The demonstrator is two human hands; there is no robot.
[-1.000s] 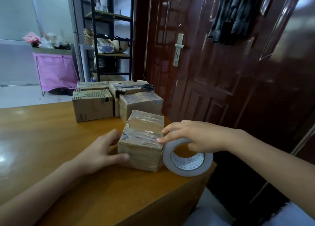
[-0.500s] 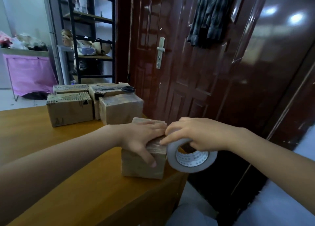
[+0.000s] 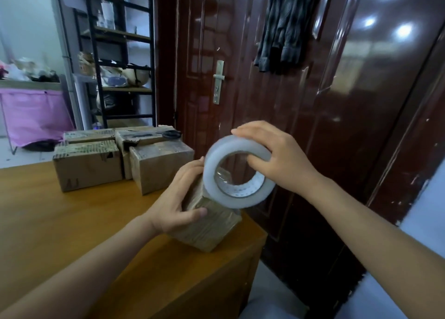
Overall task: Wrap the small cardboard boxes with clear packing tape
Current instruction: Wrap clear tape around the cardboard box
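A small cardboard box [image 3: 207, 227], glossy with tape, stands tilted on one edge at the right corner of the wooden table [image 3: 48, 222]. My left hand [image 3: 178, 198] grips its near side, thumb on the front face. My right hand [image 3: 274, 159] holds a roll of clear packing tape [image 3: 238, 172] above the box's top right, fingers curled through the core. The roll hides the top of the box.
Several more small cardboard boxes [image 3: 89, 164] are grouped at the back of the table, with black scissors [image 3: 168, 133] lying on one. A dark red door [image 3: 265, 90] stands close on the right. A black shelf rack [image 3: 120, 54] is behind.
My right hand has lifted the tape roll from beside the box to above it. The box has tipped up on its edge, and my left hand has shifted from its top to its side.
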